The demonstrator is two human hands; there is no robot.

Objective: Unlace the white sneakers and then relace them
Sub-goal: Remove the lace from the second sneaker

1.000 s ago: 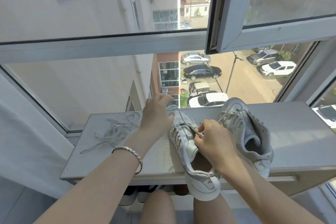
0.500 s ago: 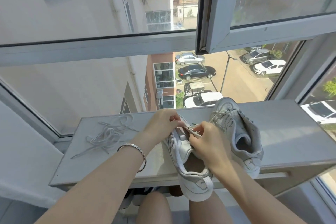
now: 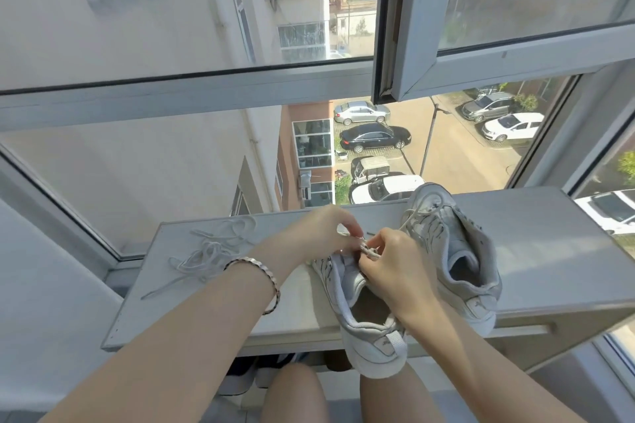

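The window (image 3: 185,93) fills most of what I see, one sash swung open at upper right, parked cars far below. Under it runs the pale ledge (image 3: 549,251). Two white sneakers sit on it, toes pointing toward the glass. The far sneaker (image 3: 457,251) stands to the right with its lacing threaded near the toe. The near sneaker (image 3: 364,326) lies just beside it on the left, its heel hanging over the front edge above my knee. My right hand (image 3: 395,271) is over the near sneaker's tongue, fingers curled, thumb and forefinger pinching the lace (image 3: 369,251). My left hand (image 3: 319,230) meets it from the left, fingertips also pinching that lace. A loose lace (image 3: 209,251) lies tangled on the ledge's left end, well apart from both sneakers. A bracelet (image 3: 264,271) circles my left wrist.
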